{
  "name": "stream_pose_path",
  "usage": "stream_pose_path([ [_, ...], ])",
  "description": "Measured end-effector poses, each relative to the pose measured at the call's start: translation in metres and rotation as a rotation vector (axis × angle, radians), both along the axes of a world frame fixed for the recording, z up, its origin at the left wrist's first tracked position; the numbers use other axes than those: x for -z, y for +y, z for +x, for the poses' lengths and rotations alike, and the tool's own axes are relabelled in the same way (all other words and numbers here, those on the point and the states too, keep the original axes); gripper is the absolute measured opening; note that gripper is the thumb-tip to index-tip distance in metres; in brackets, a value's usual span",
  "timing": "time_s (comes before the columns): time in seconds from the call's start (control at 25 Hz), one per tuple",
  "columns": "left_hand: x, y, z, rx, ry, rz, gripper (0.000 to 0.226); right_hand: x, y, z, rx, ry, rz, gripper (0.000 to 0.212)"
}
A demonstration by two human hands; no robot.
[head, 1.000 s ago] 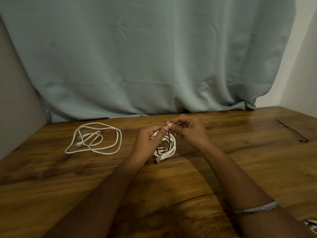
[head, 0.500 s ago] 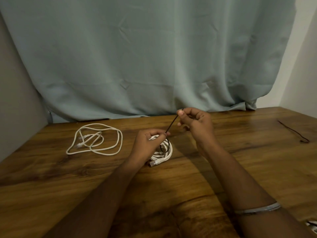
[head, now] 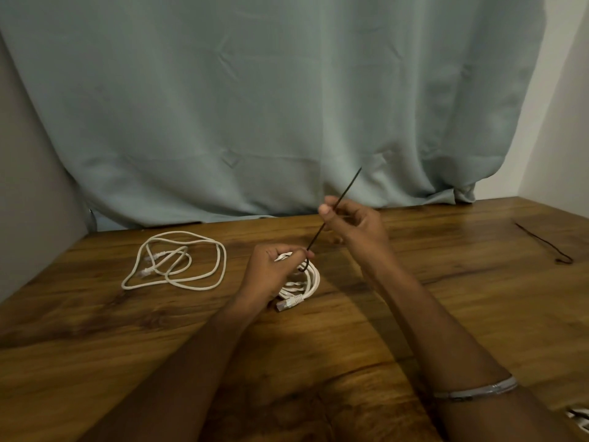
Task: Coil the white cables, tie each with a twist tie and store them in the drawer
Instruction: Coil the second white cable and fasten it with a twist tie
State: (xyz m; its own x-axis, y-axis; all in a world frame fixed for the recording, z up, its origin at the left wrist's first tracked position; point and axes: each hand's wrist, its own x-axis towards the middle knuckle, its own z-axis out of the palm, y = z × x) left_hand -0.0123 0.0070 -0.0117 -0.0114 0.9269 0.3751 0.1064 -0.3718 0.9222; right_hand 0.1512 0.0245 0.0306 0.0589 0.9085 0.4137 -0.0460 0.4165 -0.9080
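Left hand grip clamped on coiled white cable at counter centre, right hand pinching black twist tie hooked through the coil, loose white cable far left, spare tie far right.

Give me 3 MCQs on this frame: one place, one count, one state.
1. Where does the loose white cable lie?
A. left of the left hand
B. right of the right hand
C. under the curtain

2. How many black twist ties show?
A. one
B. two
C. four

3. How is the coiled cable held?
A. lying free
B. gripped by the left hand
C. gripped by the right hand

Answers:
1 A: it sprawls on the wooden table, left of the left hand.
2 B: one twist tie pinched by the right hand, a spare twist tie lying far right.
3 B: left fingers curl round it.
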Motion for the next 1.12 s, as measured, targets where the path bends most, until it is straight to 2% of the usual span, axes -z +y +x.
stream_pose_path([
  [0.12,-0.001,0.0,-0.002,-0.02,-0.022,0.017,0.016,0.009,0.0,0.0,-0.112,-0.307,-0.044,0.009],
  [0.28,0.0,0.0,-0.002,0.006,0.026,0.049,0.017,0.014,0.001,-0.001,-0.074,-0.391,0.022,0.019],
  [0.44,-0.001,-0.002,0.005,0.029,0.006,0.032,0.019,0.019,0.006,-0.008,0.042,-0.283,0.04,0.027],
  [0.72,-0.002,0.0,0.025,0.168,-0.133,-0.114,0.025,0.014,0.005,-0.01,0.261,-0.064,0.097,0.027],
  [0.96,0.006,0.0,0.001,0.186,-0.06,-0.071,0.021,0.021,0.006,-0.01,0.038,-0.109,0.06,0.019],
  [1.12,0.006,0.002,-0.003,0.128,-0.036,-0.022,0.01,0.022,0.009,-0.012,-0.022,-0.098,0.027,0.022],
])
